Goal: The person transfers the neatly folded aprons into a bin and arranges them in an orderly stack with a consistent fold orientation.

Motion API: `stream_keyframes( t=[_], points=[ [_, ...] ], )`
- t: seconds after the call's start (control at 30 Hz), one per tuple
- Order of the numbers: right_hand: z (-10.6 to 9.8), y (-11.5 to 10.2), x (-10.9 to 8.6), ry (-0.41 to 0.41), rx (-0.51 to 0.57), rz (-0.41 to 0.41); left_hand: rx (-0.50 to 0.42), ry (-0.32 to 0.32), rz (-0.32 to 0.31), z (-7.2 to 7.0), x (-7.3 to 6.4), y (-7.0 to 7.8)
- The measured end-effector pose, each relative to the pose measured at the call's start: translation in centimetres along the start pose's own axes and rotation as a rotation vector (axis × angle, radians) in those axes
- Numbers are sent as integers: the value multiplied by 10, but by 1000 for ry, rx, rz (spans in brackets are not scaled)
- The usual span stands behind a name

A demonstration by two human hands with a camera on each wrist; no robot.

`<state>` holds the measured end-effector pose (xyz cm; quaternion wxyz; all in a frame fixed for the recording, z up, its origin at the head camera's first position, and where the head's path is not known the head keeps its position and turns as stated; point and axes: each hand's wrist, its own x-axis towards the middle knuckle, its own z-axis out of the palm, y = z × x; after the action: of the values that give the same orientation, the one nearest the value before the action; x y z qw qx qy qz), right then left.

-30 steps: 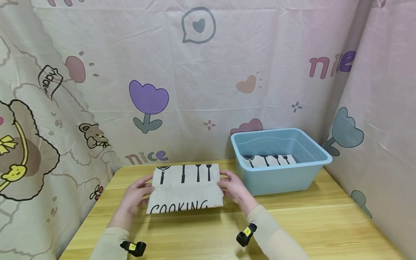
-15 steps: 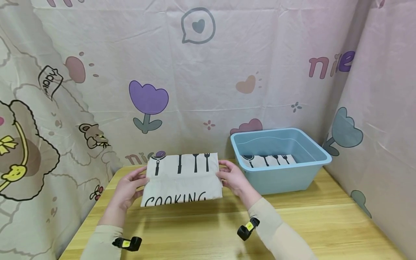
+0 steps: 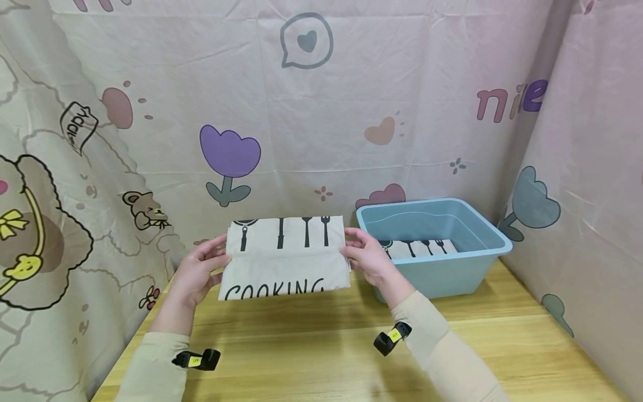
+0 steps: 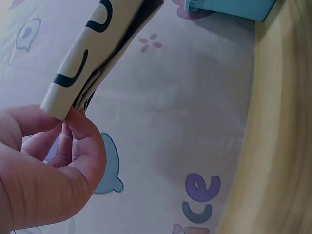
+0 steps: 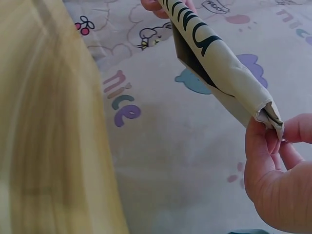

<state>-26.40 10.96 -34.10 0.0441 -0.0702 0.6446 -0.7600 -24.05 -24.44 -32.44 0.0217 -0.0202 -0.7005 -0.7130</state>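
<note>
A folded white cloth (image 3: 286,265), printed with black kitchen utensils and the word COOKING, is held up above the table between both hands. My left hand (image 3: 198,273) pinches its left edge between thumb and fingers. At the opposite edge my right hand (image 3: 370,258) pinches it the same way. In the left wrist view, the layered fold of the cloth (image 4: 80,63) shows beside the fingertips. The right wrist view shows the cloth's rolled end (image 5: 258,105) in the right hand's pinch. To the right, a blue plastic tub (image 3: 427,279) contains another cloth (image 3: 422,249) with similar utensil prints, partly hidden by the tub wall.
The wooden table (image 3: 281,346) extends beneath the cloth and tub. A patterned curtain (image 3: 311,111) hangs behind and along both sides. The tub stands near the back right, close to the right hand. Black wrist cameras (image 3: 203,359) sit on both sleeves.
Both hands have raised the folded cloth higher above the table, with its far edge now against the backdrop. The right hand has also shifted slightly right. The tub has stayed put.
</note>
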Motion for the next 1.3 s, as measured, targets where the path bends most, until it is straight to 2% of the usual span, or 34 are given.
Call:
stream_keyframes(
  t=[0.17, 0.4, 0.6, 0.87, 1.1, 1.3],
  points=[
    [-10, -14, -1, -12, 4, -23, 4, -16, 14, 10, 5, 11],
    [-29, -27, -2, -13, 16, -33, -46, -23, 17, 31, 15, 20],
    [-47, -39, -4, 6, -11, -41, -9, -29, 17, 52, 24, 28],
    [-78, -54, -7, 44, -92, -69, -33, -28, 7, 89, 39, 32],
    [-108, -71, -14, 85, -151, -87, -58, -16, -2, 128, 46, 38],
    [-135, -87, -22, 129, -197, -78, -103, -31, -13, 160, 53, 43]
  ],
)
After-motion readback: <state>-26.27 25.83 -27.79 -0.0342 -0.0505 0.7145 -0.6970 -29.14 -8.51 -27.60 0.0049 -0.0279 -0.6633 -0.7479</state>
